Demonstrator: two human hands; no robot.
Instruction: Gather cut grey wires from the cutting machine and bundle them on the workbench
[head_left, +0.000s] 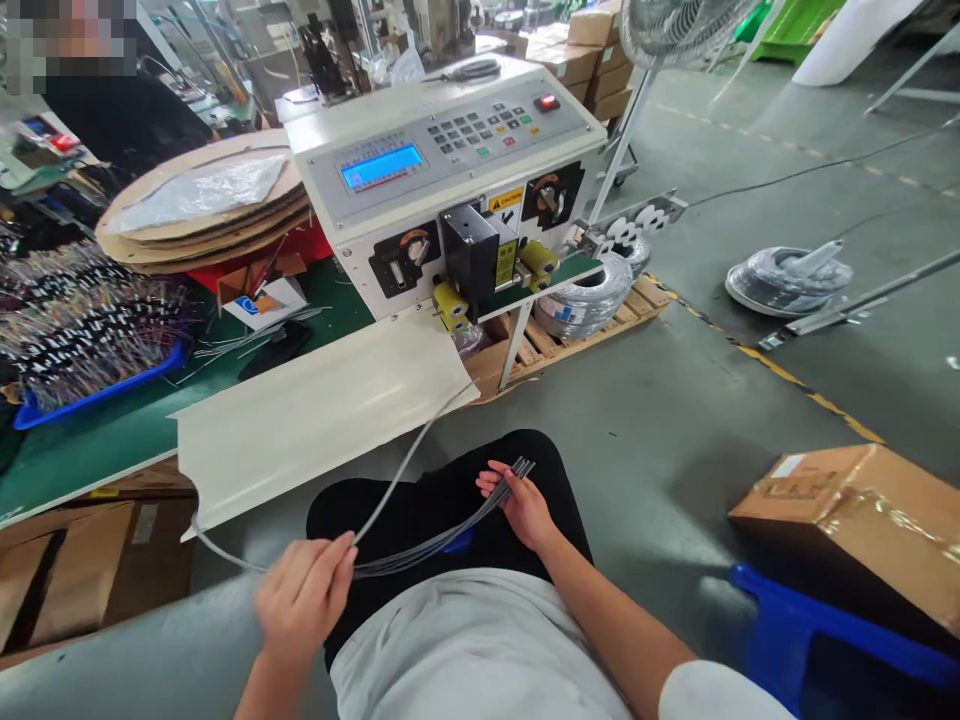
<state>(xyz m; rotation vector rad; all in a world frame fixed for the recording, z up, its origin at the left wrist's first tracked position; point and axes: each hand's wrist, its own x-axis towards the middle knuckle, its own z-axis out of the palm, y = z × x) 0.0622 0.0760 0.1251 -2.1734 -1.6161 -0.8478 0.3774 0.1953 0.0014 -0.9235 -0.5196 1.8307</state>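
Grey cables hang bunched above the lap, ends grasped between thumb and fingers of the right hand. Toward 8 o'clock, the left hand pinches a single cable, which runs to 1 o'clock, by the chute. The step seems to be gathering; the next move calls for evening up ends. At 12 o'clock, the machine's label reads "CAUTION"; smaller print is illegible.

Gry cables, blk trousers, blu LCD, grn bench, blk/yel striped tape.
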